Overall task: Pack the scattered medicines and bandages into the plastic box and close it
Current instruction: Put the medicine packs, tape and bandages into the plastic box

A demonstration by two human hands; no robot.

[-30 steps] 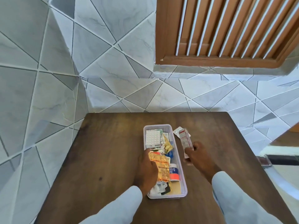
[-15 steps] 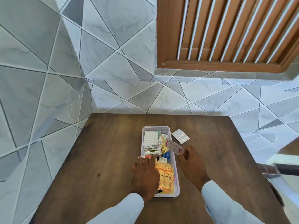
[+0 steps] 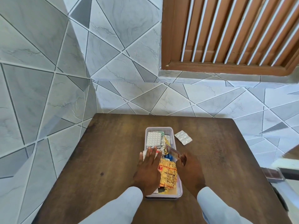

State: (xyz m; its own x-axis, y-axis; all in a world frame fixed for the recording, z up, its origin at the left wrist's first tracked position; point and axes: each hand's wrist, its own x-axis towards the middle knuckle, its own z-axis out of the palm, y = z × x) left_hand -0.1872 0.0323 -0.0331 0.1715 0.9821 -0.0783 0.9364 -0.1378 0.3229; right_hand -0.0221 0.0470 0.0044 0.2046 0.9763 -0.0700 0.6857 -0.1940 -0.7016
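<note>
A clear plastic box (image 3: 171, 130) stands lidless in the middle of the brown table (image 3: 100, 152). It is crammed with medicines: a white blister sheet (image 3: 153, 139) at the far end, a crumpled orange foil pack (image 3: 168, 175) nearer me. My left hand (image 3: 149, 172) lies flat, fingers spread, over the box's left side and its contents. My right hand (image 3: 190, 172) pinches a red-edged pill strip (image 3: 173, 152) and tilts it over the box's right rim. One silver blister strip (image 3: 183, 137) lies on the table just right of the box's far end.
Tiled walls close in on the left and behind the table. A wooden louvred window (image 3: 234, 33) sits above the far edge. A dark object with a white edge (image 3: 278, 172) lies beyond the table's right side. No lid is in view.
My right hand carried the red-edged strip from beside the box to over its right rim. My left hand moved off the orange pack and spread flat on the box's left side.
</note>
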